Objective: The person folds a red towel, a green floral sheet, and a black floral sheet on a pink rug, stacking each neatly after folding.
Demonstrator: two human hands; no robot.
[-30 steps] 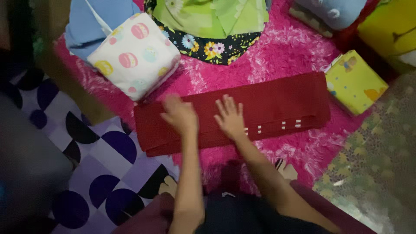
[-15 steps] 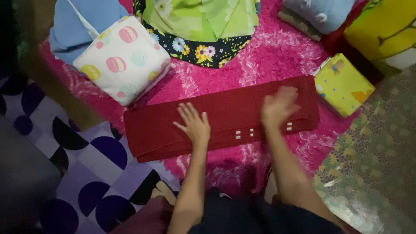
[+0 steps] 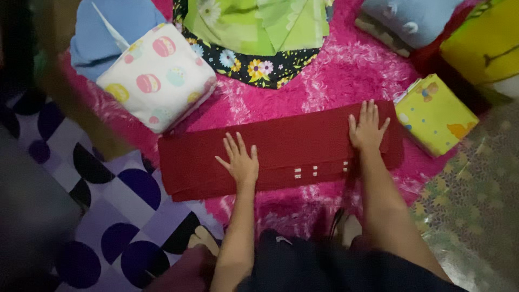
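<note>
1. The right hand (image 3: 368, 128) now lies flat at the right end of the long red folded cloth (image 3: 286, 148); a second ago it sat near the middle beside the left hand (image 3: 239, 160), so it has swept outward along the strip.
2. That sweep suggests smoothing: the cloth looks flatter and straighter, though the dim, soft picture makes creases hard to judge.
3. Both hands rest palm down with fingers spread, pressing on the cloth and gripping nothing.
4. The cloth lies lengthwise on a shaggy pink rug (image 3: 335, 70), its left end overhanging a purple patterned mat (image 3: 135, 194); small white marks show along its near edge.
5. No container is in view. Around the rug lie folded bundles: a white egg-print one (image 3: 157, 75) far left, a blue one (image 3: 108, 32) behind it, a green floral one (image 3: 254, 27) far centre, a yellow printed one (image 3: 435, 113) just beside the cloth's right end.
</note>
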